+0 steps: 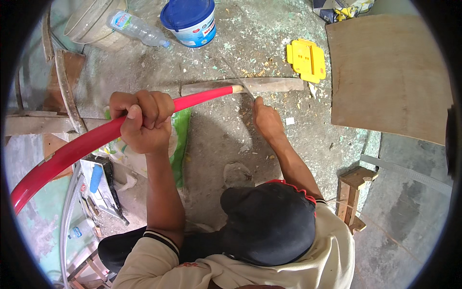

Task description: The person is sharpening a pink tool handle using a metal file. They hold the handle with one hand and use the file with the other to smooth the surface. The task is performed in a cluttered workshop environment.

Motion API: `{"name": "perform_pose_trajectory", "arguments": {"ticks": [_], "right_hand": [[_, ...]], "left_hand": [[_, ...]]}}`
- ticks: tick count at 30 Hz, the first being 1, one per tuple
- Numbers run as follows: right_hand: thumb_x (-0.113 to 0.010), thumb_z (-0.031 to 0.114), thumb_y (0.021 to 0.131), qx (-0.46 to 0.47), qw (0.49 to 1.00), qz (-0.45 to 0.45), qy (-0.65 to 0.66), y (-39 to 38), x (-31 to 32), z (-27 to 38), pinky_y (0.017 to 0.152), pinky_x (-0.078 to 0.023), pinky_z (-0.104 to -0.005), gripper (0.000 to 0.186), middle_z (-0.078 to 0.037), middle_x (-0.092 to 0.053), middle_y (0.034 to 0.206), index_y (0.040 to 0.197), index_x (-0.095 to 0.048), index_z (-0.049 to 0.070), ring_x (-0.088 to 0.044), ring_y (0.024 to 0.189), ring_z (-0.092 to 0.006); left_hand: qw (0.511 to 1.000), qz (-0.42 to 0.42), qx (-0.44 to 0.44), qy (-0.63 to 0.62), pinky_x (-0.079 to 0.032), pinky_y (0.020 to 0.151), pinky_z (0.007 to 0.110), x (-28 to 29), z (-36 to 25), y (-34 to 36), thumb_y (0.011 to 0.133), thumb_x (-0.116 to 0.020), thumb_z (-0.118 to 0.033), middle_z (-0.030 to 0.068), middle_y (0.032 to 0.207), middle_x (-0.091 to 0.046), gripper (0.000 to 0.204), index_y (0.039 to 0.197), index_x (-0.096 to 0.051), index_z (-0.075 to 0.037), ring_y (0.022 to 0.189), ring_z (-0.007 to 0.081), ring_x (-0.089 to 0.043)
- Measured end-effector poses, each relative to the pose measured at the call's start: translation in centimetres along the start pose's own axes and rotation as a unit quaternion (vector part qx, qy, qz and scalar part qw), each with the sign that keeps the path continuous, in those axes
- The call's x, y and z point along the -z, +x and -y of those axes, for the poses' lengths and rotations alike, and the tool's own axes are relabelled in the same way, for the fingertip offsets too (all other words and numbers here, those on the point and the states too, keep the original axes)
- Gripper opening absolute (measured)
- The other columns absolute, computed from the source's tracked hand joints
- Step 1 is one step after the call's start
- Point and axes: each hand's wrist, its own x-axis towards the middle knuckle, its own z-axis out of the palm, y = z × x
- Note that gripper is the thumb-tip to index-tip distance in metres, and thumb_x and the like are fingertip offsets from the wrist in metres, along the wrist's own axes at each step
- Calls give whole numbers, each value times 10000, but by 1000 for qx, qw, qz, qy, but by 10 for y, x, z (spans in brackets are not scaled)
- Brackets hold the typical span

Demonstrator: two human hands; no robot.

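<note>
My left hand (pixel 142 120) is closed around a long, curved red strip (pixel 72 149). The strip runs from the lower left up to a bare wooden tip (pixel 237 89), which lies on a weathered wooden plank (pixel 269 85) on the ground. My right hand (pixel 266 120) grips a thin metal blade (pixel 239 77). The blade slants up and left across the strip's tip. A black cap (pixel 269 224) and a cream shirt fill the lower middle of the picture.
At the top stand a blue-lidded white tub (pixel 190 21), a plastic bottle (pixel 137 29) and a grey basin (pixel 91 21). A yellow plastic piece (pixel 306 60) and a plywood sheet (pixel 390 72) lie to the right, near a small wooden stool (pixel 353 192). A green-edged sack (pixel 179 139) and wood chips lie on the concrete.
</note>
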Motion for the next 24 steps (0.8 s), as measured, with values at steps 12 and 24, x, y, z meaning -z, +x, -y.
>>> {"name": "perform_pose_trajectory", "arguments": {"ticks": [12,24], "right_hand": [[-425,292,1081,0,1000,23,17,4,-1,8,721,-489,-630,297,-345,-656,783,1068,-464,-2,-648,781,-551],[-448,321,1082,51,997,-34,51,-10,1,21,565,-457,-628,304,-313,-618,665,1054,-442,18,-615,639,-552]], "left_hand": [[975,-199,-30,98,-308,465,282,-16,3,3,997,-524,-139,-18,570,-293,198,838,-406,-136,461,100,-297],[946,-269,-78,162,-320,443,275,-23,9,-1,1012,-556,-161,-14,581,-328,149,911,-447,-148,464,98,-338]]}}
